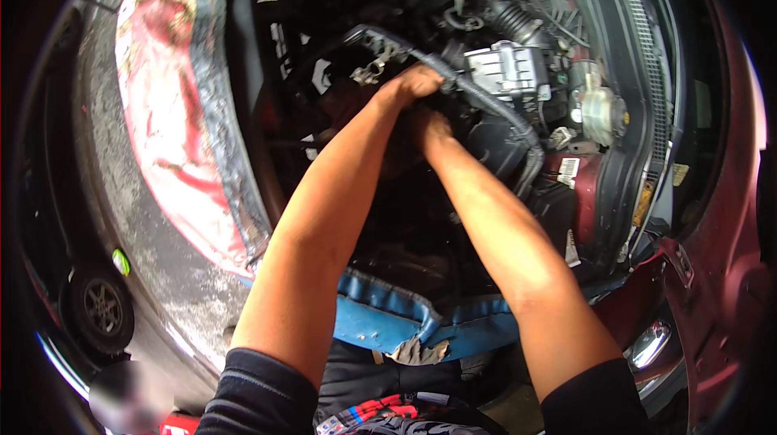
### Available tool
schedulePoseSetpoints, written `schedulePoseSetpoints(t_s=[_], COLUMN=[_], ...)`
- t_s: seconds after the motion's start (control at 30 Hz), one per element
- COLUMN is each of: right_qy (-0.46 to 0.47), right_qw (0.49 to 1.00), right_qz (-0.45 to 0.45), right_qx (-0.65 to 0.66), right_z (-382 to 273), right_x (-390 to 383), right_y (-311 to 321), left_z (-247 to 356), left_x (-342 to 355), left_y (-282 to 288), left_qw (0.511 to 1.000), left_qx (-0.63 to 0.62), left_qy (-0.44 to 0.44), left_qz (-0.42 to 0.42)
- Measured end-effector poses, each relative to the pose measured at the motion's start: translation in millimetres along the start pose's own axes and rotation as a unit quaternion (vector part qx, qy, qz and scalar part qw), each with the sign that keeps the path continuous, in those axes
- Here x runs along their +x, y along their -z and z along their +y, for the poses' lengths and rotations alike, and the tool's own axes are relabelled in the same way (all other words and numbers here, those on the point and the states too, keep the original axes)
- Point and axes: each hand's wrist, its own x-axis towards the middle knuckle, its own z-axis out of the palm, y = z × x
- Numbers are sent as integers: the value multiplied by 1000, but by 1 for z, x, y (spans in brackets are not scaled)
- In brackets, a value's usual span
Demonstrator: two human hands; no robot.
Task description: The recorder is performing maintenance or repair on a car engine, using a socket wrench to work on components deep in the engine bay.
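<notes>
Both my arms reach deep into a car's engine bay. My left hand (419, 81) is beside a thick black ribbed wiring loom (486, 99) that crosses over the bay, and its fingertips are lost in shadow at the loom's edge. Just below it, my right hand (430, 124) goes down into the dark gap, its fingers hidden. What either hand touches there cannot be made out. A metal fitting (369, 72) shows to the left of my left hand. On the right sits a grey ribbed box (506, 71) with a black air duct (515, 21) behind it.
A blue padded cover (376, 318), torn at its edge, lies over the near fender. A worn red cover (166, 111) drapes the front on the left. A yellowish fluid reservoir (601, 115) stands at the right. Another car's wheel (103, 305) is at the far left.
</notes>
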Motion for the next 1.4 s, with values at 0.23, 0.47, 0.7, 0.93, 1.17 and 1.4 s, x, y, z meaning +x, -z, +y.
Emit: schedulePoseSetpoints(t_s=[0.23, 0.47, 0.7, 0.93, 1.17, 1.4], right_qy=[-93, -33, -56, -83, -46, 10], right_qw=[995, 999, 994, 988, 998, 997], right_qz=[-15, -17, 58, 124, -17, -2], right_qx=[-38, -33, -70, -50, 45, -70], right_z=[42, 9, 26, 53, 11, -30], right_x=[-3, -11, -7, 32, 3, 8], right_y=[16, 25, 10, -9, -3, 2], left_z=[120, 172, 194, 219, 200, 108], left_x=[19, -3, 11, 39, -20, -44], left_y=[4, 50, 43, 39, 60, 83], left_qw=[990, 970, 966, 958, 956, 996], left_qx=[-51, -185, -188, -233, -226, -17], left_qy=[78, 138, 147, 128, 177, 25], left_qz=[-106, -73, -94, -105, -60, -88])
